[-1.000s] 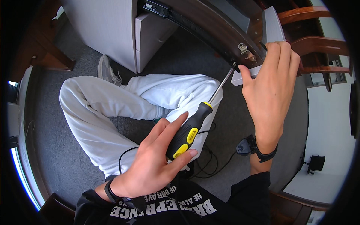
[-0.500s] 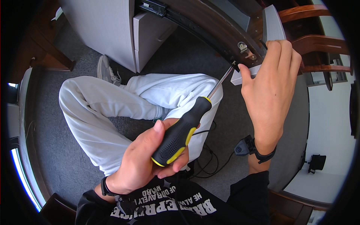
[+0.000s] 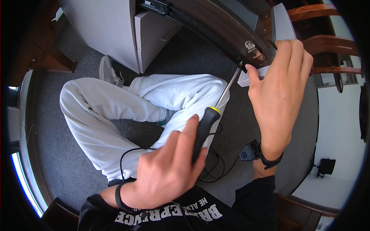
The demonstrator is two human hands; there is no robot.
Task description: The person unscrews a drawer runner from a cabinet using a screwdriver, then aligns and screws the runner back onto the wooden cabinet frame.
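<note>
Your left grip [image 3: 165, 165] wraps the screwdriver [image 3: 208, 125], tip at the near end of the black rail [image 3: 200, 31]; your right grip [image 3: 279, 88] clasps the pale panel [image 3: 284, 23]; floor [image 3: 243, 119] shows between them (white lettering [image 3: 169, 216] on your black shirt [image 3: 248, 206], partly covered)

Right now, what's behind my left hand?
Part of the black screwdriver handle and your white trousers show past your left hand; the handle's rear end is covered.

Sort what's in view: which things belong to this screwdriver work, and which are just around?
In use: screwdriver in the left hand; black rail; dark panel; pale board at the right hand.
Probably unrelated: pale cabinet; reddish wooden furniture; black boxy object.
</note>
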